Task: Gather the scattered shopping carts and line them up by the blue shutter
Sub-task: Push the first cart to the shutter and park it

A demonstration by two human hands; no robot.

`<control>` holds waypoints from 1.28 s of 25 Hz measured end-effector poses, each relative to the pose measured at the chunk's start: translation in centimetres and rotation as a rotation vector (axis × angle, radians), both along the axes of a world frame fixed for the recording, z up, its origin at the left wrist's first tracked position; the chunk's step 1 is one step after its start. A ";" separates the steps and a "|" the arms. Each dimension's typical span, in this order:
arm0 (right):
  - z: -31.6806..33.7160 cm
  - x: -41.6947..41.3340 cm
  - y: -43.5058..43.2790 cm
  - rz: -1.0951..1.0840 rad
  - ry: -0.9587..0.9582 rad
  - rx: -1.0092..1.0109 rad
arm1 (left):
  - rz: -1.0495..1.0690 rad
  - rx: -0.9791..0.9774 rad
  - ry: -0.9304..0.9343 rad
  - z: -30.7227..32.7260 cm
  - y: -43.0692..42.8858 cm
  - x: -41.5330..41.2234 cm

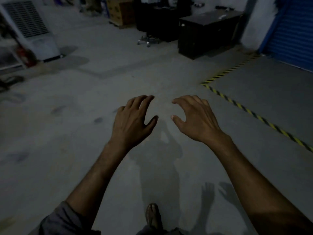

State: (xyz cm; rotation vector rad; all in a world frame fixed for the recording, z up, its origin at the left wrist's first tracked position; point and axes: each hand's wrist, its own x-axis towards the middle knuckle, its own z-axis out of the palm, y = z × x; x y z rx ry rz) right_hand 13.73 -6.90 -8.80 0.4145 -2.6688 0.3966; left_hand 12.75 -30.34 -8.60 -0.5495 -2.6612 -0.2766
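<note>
A sandalled foot (152, 216) is seen at the near edge of the floor (50, 167), with a grey sleeve (67, 221) rolled above the left forearm beside it. Shadows of the arms and body are cast on the floor between the forearms.

Further out, both hands are held side by side above the floor, palms down, close together but apart. The left hand (133, 119) is open, its fingers loosely bent, and nothing is gripped. The right hand (196, 119) is likewise open and empty, with fingers and thumb curved in a loose arc.

Beyond the right hand, yellow-and-black tape (254, 114) is laid across the floor in a corner shape. The blue shutter (291, 31) is found at the far right, behind the taped area. A dark cabinet (208, 34) is set just left of it, with a chair base (148, 40) and a box (120, 12) further left. A white cooler (28, 29) is placed at the far left.
</note>
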 end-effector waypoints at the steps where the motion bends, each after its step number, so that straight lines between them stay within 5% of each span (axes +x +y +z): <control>1: -0.3 0.2 -1.8 0.045 -0.032 -0.006 | 0.047 0.012 -0.020 -0.3 -1.9 1.2; 20: -1.4 7.9 -46.3 0.697 -0.054 -0.048 | 0.716 0.015 0.007 -0.9 -41.4 22.9; 32: -0.8 12.4 -67.4 1.048 -0.058 0.013 | 1.065 0.080 0.035 -1.7 -56.0 32.5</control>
